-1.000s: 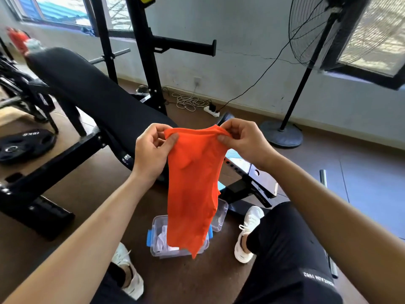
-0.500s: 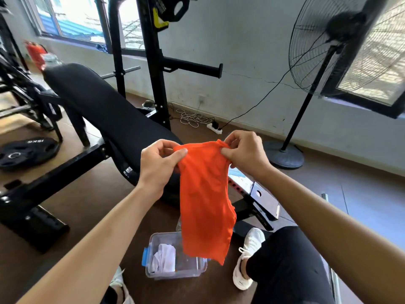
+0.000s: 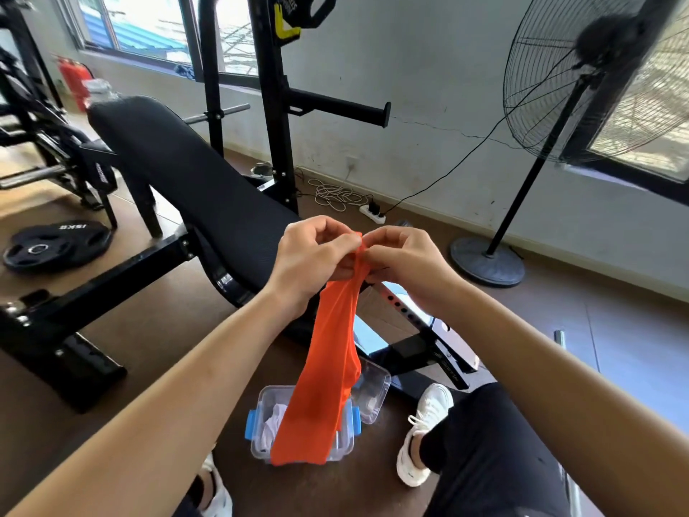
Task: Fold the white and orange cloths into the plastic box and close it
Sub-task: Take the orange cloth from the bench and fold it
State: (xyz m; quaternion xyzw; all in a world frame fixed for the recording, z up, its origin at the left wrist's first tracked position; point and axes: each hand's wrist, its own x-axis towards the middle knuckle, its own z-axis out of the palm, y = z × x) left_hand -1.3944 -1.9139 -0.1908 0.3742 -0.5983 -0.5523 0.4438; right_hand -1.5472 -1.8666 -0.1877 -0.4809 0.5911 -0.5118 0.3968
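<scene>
While both hands met at its top edge, the left hand (image 3: pixel 311 255) and right hand (image 3: pixel 400 261) pinched the orange cloth (image 3: pixel 328 375), which hung doubled above the open plastic box (image 3: pixel 346 442) holding the white cloth (image 3: pixel 274 423).

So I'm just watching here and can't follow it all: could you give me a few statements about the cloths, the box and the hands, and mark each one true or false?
1. Both hands, left hand and right hand, pinch the top of the orange cloth. True.
2. The plastic box is closed. False: it is open, and its clear lid lies beside it.
3. The white cloth lies inside the box. True.
4. The orange cloth is spread flat on the floor. False: it hangs from the hands above the box.
5. The box has blue clips on its sides. True.
</scene>
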